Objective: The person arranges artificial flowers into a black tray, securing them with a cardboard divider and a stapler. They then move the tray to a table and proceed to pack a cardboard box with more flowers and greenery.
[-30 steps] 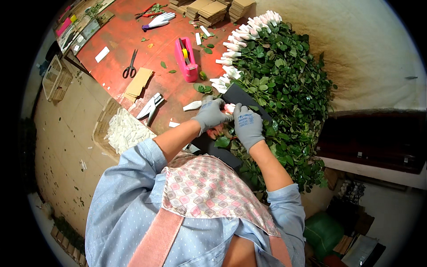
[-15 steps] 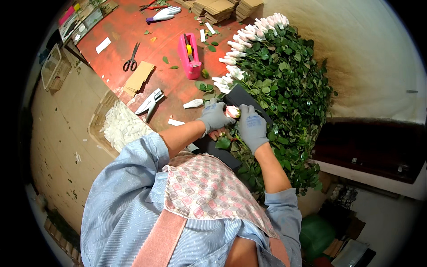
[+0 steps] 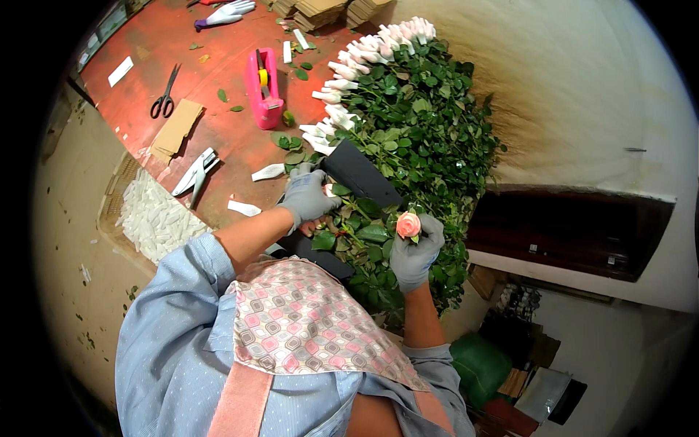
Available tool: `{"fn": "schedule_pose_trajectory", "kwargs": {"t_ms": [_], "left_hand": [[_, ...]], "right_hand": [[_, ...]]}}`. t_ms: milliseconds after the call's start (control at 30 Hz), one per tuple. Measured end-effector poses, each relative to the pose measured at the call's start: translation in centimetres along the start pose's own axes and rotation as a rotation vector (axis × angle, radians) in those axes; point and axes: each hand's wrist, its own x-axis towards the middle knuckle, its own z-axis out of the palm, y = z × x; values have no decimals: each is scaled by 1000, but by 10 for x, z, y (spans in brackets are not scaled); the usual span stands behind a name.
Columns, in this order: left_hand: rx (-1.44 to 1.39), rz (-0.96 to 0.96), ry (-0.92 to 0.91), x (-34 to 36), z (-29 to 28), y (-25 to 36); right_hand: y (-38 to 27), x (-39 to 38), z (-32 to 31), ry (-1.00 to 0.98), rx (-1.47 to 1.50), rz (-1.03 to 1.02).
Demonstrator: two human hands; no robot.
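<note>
In my right hand (image 3: 416,255), a coral-pink rose (image 3: 408,225) is held just below its bloom, which faces up over the leaves. My left hand (image 3: 307,195) rests, fingers curled, beside a dark flat board (image 3: 360,173). A pale pink bit shows at its fingertips; what it grips is mostly hidden. Both hands wear grey gloves. Below and between them lie rose stems with green leaves (image 3: 373,233). Beyond the board spreads a big pile of leafy roses (image 3: 429,109), their heads covered by white sleeves (image 3: 342,84).
On the red table (image 3: 211,65) lie a pink tape dispenser (image 3: 263,91), black scissors (image 3: 167,95), brown cardboard pieces (image 3: 177,131), a white-handled cutting tool (image 3: 196,173) and a loose white sleeve (image 3: 269,172). At left, a basket (image 3: 116,197) holds many white sleeves. A wall (image 3: 575,95) stands to the right.
My right hand has moved away from my left, toward the lower right, and now holds a rose bloom upward. My left hand stays by the board. The whole view has shifted.
</note>
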Motion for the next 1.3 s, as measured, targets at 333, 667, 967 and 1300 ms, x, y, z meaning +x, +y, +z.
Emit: {"fn": "schedule_pose_trajectory", "kwargs": {"t_ms": [333,667,967,1300], "left_hand": [[-11,25,21,2,0,-1],[24,28,20,-1,-2,1],[-46,-15,-35,-3,-10,6],[71,14,-49,0,-4,1]], "right_hand": [[-1,-5,1,37,43,-46],[-5,-6,22,-36,-5,-106],[-5,0,40,-279,-110,48],[21,6,101,-534,-460,-112]]}}
